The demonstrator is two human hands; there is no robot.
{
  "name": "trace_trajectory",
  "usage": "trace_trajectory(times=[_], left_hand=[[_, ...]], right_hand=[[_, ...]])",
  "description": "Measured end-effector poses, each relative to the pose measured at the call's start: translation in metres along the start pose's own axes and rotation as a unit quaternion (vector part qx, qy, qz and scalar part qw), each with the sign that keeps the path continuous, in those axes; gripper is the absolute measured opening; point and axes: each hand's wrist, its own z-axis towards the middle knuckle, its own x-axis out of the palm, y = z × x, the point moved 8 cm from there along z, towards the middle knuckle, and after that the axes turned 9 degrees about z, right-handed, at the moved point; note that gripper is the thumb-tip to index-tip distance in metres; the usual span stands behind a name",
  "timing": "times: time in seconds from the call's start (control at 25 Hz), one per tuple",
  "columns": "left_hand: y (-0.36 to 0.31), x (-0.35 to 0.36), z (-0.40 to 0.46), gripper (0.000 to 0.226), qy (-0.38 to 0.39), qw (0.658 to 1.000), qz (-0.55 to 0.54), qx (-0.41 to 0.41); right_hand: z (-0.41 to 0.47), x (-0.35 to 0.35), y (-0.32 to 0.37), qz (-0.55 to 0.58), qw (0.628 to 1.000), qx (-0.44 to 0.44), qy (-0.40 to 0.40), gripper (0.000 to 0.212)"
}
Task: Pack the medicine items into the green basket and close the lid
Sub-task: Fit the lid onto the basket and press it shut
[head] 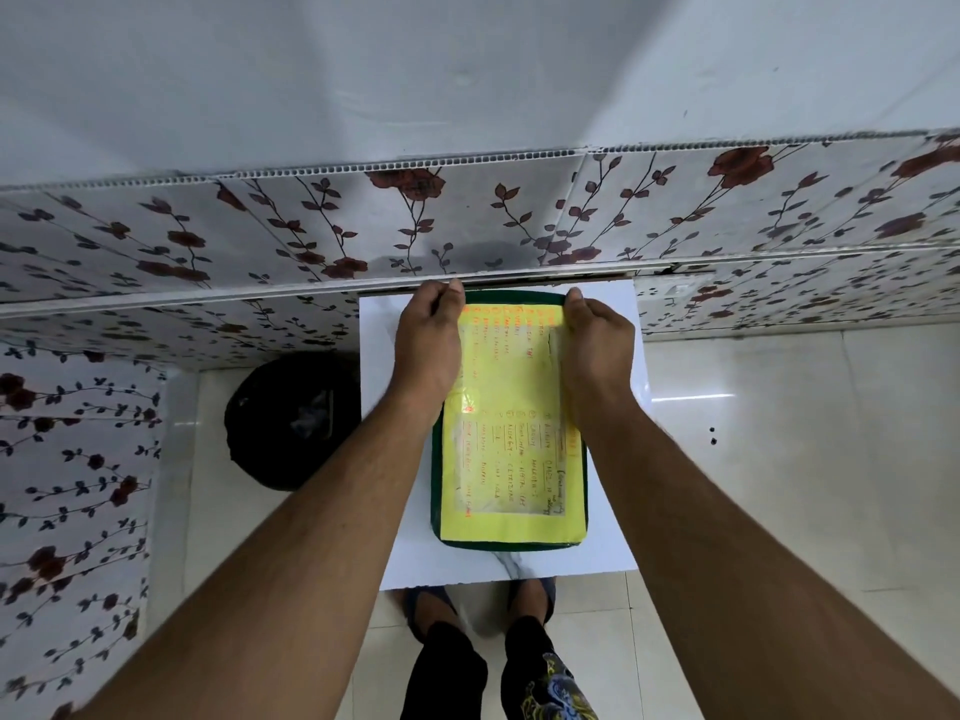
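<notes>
The green basket (pixel 510 544) sat in the middle of a small white table (pixel 379 407), with its lid (pixel 506 444) down over it so that nothing inside could be seen. The lid was green at the rim and almost wholly covered by a yellow sheet (pixel 498 524) bearing handwritten lines in orange and dark ink, under what looked like a clear plastic layer. The writing was too small and slanted to read.

Both hands reached to the far end of the lid, near the wall. The left hand (pixel 428 337) lay over the far left corner, its fingers curled down over the edge, and the right hand (pixel 597 337) did the same at the far right corner. Each hand was closed on the lid's far rim, palms resting on the yellow sheet; whether they were pressing down or merely gripping could not be told. The bare forearms ran back from the hands toward the near corners of the view.

The table stood against a wall clad in panels (pixel 363 226) printed with dark red flowers and trailing stems, under a plain pale wall. To the left of the table, on the pale tiled floor (pixel 779 459), stood a round black bin (pixel 291 420), just beside the table's edge. Below the table's near edge the person's feet (pixel 530 597) showed, in sandals, with dark patterned trousers (pixel 550 683) above them.
</notes>
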Motion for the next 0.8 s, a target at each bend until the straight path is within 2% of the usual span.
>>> trace_trajectory(times=[0.2, 0.36, 0.44, 0.56, 0.6, 0.8], left_hand=[[-0.010, -0.001, -0.002, 0.029, -0.036, 0.994, 0.073, 0.074], [-0.008, -0.015, -0.016, 0.035, -0.026, 0.993, 0.107, 0.048], [0.015, -0.026, -0.037, 0.048, 0.036, 0.991, 0.124, -0.017], [0.054, -0.024, -0.100, 0.058, 0.214, 0.958, 0.153, -0.115], [0.062, -0.022, -0.114, 0.061, 0.244, 0.950, 0.144, -0.130], [0.081, -0.024, -0.118, 0.067, 0.239, 0.956, 0.114, -0.125]], right_hand=[[-0.003, 0.001, 0.005, -0.025, 1.000, -0.013, 0.002, 0.034], [-0.013, -0.010, 0.008, -0.072, 0.996, -0.016, 0.053, 0.037], [-0.037, -0.029, -0.004, -0.113, 0.990, -0.005, 0.088, 0.045], [-0.092, -0.051, -0.041, -0.152, 0.960, 0.098, 0.212, 0.057], [-0.108, -0.054, -0.050, -0.165, 0.947, 0.123, 0.248, 0.061], [-0.114, -0.061, -0.061, -0.165, 0.944, 0.114, 0.262, 0.065]])
